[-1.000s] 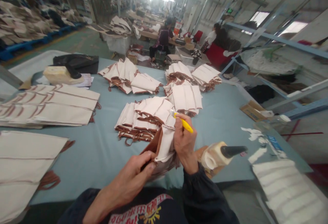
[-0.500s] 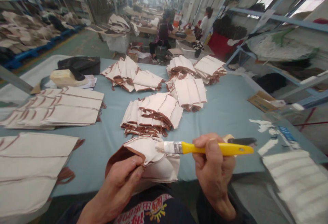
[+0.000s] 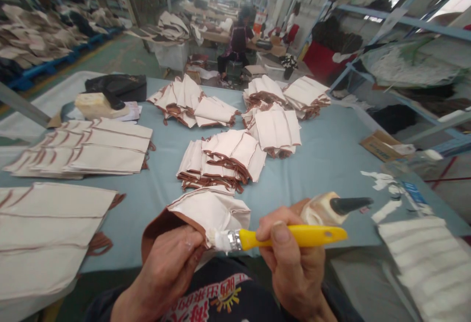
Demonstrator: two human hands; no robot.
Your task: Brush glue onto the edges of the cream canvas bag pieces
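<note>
My left hand (image 3: pixel 165 258) pinches the brown edge of a cream sewn piece (image 3: pixel 209 209) with brown lining, its opening facing left. In my right hand (image 3: pixel 294 263) is a paintbrush (image 3: pixel 324 235) with a yellow handle, held level. The brush's whitish bristles touch the piece's edge right beside my left fingertips. Just behind my right hand lies a cream-smeared object (image 3: pixel 320 209) with a dark handle-like end; my hand partly hides it. Beyond the piece stands a pile of similar cream pieces (image 3: pixel 224 160) with brown edges.
More piles (image 3: pixel 277 128) lie across the blue-green table (image 3: pixel 324 160). Flat stacked pieces (image 3: pixel 106 145) cover the left side. A yellowish block (image 3: pixel 97 106) sits by a black cloth (image 3: pixel 117 89). White strips (image 3: pixel 386 211) and a cardboard box (image 3: pixel 380 146) are at right. A person (image 3: pixel 238 42) sits beyond.
The paintbrush has moved left and down, from the piece's upper face to its edge by my left fingers. The smeared object behind my right hand shows more.
</note>
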